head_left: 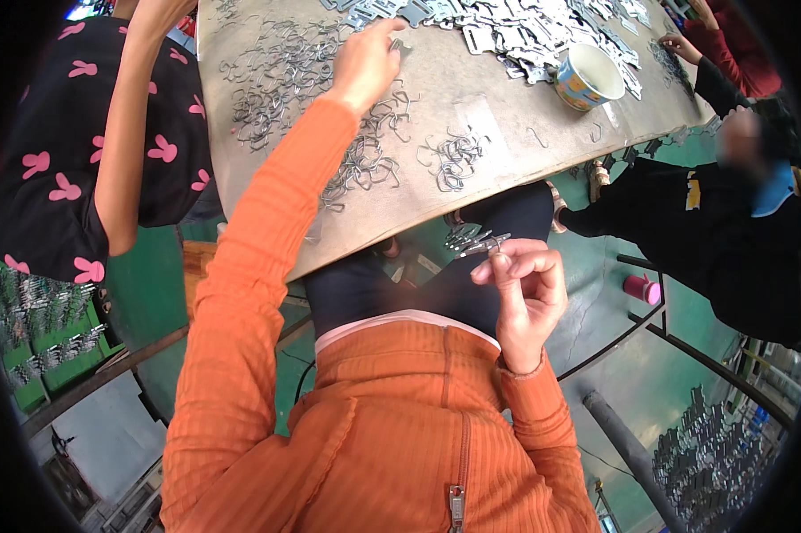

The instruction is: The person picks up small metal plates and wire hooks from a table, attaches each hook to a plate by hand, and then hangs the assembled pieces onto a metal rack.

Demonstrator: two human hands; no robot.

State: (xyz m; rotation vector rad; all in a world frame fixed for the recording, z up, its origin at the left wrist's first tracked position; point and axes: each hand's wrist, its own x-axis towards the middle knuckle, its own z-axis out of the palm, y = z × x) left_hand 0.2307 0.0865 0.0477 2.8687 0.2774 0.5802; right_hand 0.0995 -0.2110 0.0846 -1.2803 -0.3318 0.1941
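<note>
My left hand (pixel 365 69) reaches across the table, its index finger stretched toward the near edge of a heap of flat metal plates (pixel 516 40). A small bit of metal shows beside its fingertips; I cannot tell if it is touched. Under and around that forearm lie many loose bent wire hooks (pixel 281 75). Over my lap, just off the table's front edge, my right hand (pixel 529 293) is closed in a pinch between thumb and fingers. It holds a wire hook with several small metal plates (pixel 471 242) strung on it, fanned to the left.
A blue-and-yellow paper tub (pixel 589 78) stands on the table (pixel 392 209) at the right of the plates. A small cluster of wire hooks (pixel 454 160) lies near the front edge. People sit at left and right. A pink bottle (pixel 642 289) is on the floor.
</note>
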